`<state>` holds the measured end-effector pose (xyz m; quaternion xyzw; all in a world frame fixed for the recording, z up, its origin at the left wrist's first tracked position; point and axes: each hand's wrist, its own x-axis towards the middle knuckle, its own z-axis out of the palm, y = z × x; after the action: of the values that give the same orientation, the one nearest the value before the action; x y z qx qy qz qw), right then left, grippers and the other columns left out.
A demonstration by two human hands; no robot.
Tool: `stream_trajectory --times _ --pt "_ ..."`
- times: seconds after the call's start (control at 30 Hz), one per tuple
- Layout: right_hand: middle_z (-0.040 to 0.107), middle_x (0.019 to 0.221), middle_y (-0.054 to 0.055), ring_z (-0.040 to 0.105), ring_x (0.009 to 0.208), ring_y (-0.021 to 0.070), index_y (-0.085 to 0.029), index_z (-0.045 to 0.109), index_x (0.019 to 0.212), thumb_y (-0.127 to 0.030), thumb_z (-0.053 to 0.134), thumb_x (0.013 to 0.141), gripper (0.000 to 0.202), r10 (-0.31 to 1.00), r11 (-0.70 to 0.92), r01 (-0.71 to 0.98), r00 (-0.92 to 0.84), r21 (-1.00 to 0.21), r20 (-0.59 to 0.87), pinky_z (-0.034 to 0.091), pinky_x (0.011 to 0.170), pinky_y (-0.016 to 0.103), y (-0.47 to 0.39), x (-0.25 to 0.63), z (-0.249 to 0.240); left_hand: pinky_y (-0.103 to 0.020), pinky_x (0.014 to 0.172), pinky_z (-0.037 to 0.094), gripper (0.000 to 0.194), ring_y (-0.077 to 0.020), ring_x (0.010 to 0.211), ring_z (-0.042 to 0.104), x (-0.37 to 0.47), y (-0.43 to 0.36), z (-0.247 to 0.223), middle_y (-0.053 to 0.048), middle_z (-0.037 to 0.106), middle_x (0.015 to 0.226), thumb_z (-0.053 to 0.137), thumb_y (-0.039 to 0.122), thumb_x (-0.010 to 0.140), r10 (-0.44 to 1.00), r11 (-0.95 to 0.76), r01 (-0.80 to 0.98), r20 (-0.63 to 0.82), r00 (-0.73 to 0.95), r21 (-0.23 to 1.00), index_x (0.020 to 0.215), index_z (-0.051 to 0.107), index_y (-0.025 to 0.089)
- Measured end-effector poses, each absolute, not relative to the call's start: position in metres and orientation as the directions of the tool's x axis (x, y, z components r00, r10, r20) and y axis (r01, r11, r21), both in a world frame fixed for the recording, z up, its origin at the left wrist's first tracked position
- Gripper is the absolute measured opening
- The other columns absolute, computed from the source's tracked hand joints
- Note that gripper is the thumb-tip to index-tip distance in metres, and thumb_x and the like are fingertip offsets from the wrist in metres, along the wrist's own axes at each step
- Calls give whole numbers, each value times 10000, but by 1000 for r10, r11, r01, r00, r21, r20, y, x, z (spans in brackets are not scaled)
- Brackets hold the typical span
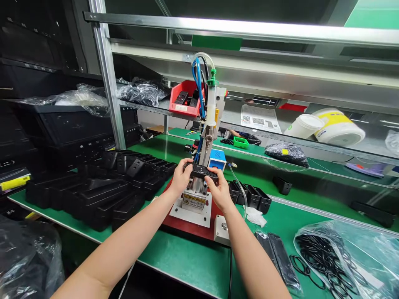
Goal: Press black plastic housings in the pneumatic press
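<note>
Between my two hands is a flat black ribbed plastic part [200, 170], held level at the metal fixture of a bench dispensing machine [208, 141]. My left hand [181, 176] grips its left end, thumb in front. At its right end my right hand [220, 187] is closed on it the same way. A clear syringe [211, 104] with a green cap stands above the part, fed by a clear tube and blue hoses. The machine's pale base plate [190, 214] rests on a red board. Whether the part touches the fixture cannot be made out.
Many black plastic housings [96, 195] are piled at left, and several more [252, 195] stand right of the machine. A small grey button box [221, 229] sits in front. At right lies a clear bag [336, 257] of black rubber rings. A red bin [185, 99] sits on the shelf.
</note>
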<state>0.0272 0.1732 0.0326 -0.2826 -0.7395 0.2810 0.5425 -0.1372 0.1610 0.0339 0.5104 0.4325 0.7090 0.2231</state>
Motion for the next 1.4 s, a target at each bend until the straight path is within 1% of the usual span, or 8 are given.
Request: stream_trajectory --times 0.2,0.4,0.47,0.53,0.63,0.83,1.07,1.4 --pt "615 1110 52 599 880 176 -232 558 1155 -485 578 855 393 741 655 101 -278 -749 611 501 770 311 177 25 30 -315 838 468 263 -180 890 579 -139 164 36 -50 623 975 479 377 867 751 -490 240 546 -371 838 1023 586 194" --pt "607 1190 75 618 946 193 -277 424 1396 -410 596 850 588 794 605 270 -276 -749 542 513 772 331 149 73 20 -401 1024 394 382 -227 1148 533 -159 110 13 -113 570 1231 480 371 913 703 -427 392 572 -422 815 1251 510 195" --pt "643 1138 83 630 967 206 -247 469 1355 -437 598 847 557 837 542 334 -127 -771 533 516 772 332 129 111 5 -406 1011 417 362 -240 1190 519 -175 81 -16 -124 561 1264 498 327 909 540 -416 638 741 -400 648 1242 526 189" --pt "685 1031 82 645 941 216 -204 581 1194 -482 599 840 450 862 444 385 63 -809 503 517 771 334 106 150 -15 -435 1021 416 358 -262 1187 527 -192 57 -49 -140 590 1212 546 278 879 421 -380 794 853 -309 475 1218 536 165" --pt "709 879 88 656 808 213 -171 655 926 -506 581 847 353 869 317 459 211 -830 448 518 736 340 70 192 -45 -471 1018 420 337 -284 1149 557 -207 39 -89 -175 605 1187 555 233 867 409 -345 874 893 -188 342 1189 537 136" --pt "711 804 67 628 655 182 -175 691 869 -500 551 852 354 900 231 583 177 -779 399 498 596 292 31 193 -75 -486 994 440 295 -296 1124 572 -207 45 -102 -190 627 1155 472 246 915 523 -346 859 838 -157 377 1168 554 119" --pt "715 876 43 653 832 199 -212 694 862 -437 526 849 281 909 263 703 48 -661 413 500 773 314 36 171 -77 -477 1030 446 293 -294 1176 555 -208 38 -99 -188 598 1211 499 282 907 571 -352 799 788 -230 488 1143 580 129" --pt "712 850 97 618 728 232 -169 694 891 -476 444 829 401 905 44 843 193 -536 378 475 696 356 60 232 -64 -475 1022 459 281 -294 1163 565 -206 37 -97 -180 605 1204 509 297 906 575 -331 799 779 -251 502 1118 594 134"
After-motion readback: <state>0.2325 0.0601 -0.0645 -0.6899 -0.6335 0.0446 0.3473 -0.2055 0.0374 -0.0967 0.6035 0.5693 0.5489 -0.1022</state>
